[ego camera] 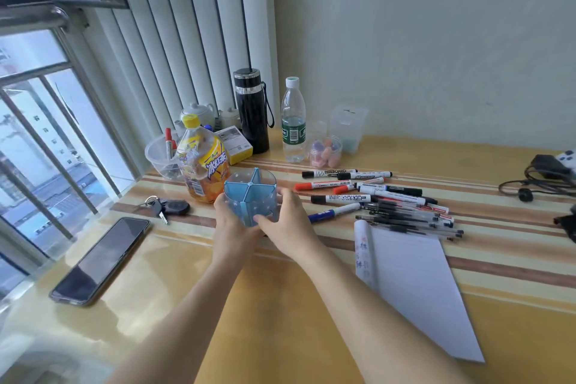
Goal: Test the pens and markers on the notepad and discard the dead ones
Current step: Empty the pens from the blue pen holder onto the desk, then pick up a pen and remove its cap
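A blue translucent pen holder (250,193) with inner dividers stands upright on the table, with nothing visible inside. My left hand (232,224) grips its left side and my right hand (288,221) grips its right side. Right of it lie several whiteboard markers (346,187) with black, red and blue caps, and a pile of thin black pens (411,218). A white notepad (411,284) lies at the right, its top pages rolled back at the left edge with coloured scribbles showing.
A phone (103,259) and keys (168,207) lie left. Behind the holder stand an orange drink bottle (204,165), a clear cup with a red pen (163,156), a black flask (252,109), a water bottle (293,125) and a small tub (325,151). Cables (542,178) lie far right.
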